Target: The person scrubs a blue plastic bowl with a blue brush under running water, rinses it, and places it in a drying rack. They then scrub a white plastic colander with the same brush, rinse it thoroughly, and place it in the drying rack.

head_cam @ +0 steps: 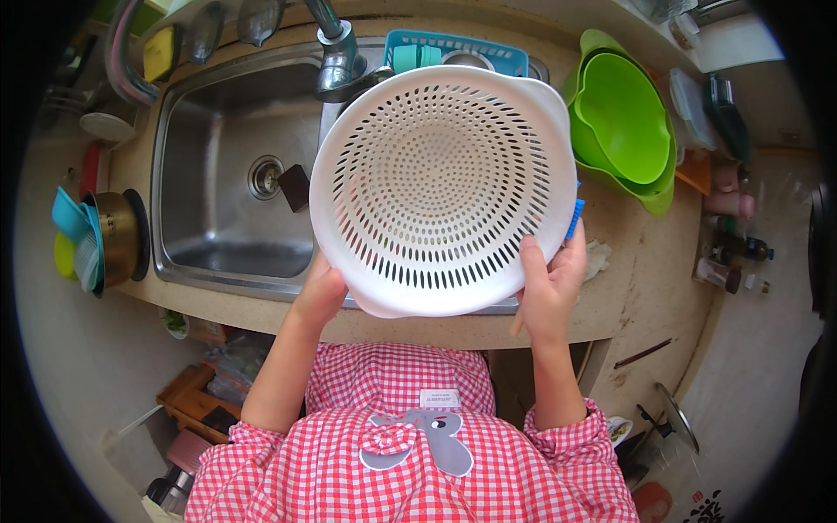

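A white plastic colander (451,176) is held between my two hands over the right part of the sink unit and the counter edge. My left hand (324,291) grips its lower left rim, the fingers mostly hidden behind it. At the lower right, my right hand (552,281) has its thumb on the rim. Blue bristles of a brush (575,219) show beside the right fingertips, and a light handle end (517,323) sticks out below that palm; the brush seems held behind the colander. A dark brown block (294,187) lies beside the drain in the steel sink (229,242).
Behind the colander stand the faucet (339,62) and a blue plastic basket (458,40). Nested green bowls (621,118) are at the right. A brass-coloured pot (116,238) with plastic strainers sits left of the sink. Chopsticks (643,353) lie on the right counter.
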Available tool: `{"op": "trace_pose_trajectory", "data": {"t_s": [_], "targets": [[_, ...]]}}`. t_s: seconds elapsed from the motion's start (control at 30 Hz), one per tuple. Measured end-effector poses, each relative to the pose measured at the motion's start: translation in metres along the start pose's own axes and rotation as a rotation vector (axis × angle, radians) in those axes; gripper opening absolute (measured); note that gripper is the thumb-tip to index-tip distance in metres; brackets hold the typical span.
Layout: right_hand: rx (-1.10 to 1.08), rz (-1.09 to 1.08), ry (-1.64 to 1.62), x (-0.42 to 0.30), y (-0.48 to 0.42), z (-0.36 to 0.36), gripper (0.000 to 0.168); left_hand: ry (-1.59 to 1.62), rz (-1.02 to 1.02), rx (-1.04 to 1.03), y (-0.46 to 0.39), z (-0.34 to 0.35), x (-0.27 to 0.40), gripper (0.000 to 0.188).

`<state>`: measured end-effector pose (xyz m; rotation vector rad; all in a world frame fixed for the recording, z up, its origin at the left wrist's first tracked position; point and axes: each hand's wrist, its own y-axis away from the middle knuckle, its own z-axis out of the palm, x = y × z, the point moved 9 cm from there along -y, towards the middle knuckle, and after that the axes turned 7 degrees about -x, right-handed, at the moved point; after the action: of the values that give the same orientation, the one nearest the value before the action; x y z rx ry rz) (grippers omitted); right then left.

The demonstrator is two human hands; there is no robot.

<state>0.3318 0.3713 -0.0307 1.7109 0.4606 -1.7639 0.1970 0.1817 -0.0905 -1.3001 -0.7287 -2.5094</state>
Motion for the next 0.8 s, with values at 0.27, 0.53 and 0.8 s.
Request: {"op": "trace_pose_trajectory", "data": {"t_s": [0.27,0.53,0.8], "targets": [[-0.03,0.076,-0.052,-0.01,0.005,-0.005,0.044,-0.01,0.037,-0.013,0.007,0.017,0.019,0.125],[-0.067,0.098,-0.079,-0.017,0.003,-0.002,0.045,0.02,0.048,-0.023,0.013,0.016,0.019,0.126],[-0.074,0.028,-0.053,-0.029,0.004,0.001,0.047,0.114,0.043,-0.094,0.014,0.012,0.009,0.121]]}}
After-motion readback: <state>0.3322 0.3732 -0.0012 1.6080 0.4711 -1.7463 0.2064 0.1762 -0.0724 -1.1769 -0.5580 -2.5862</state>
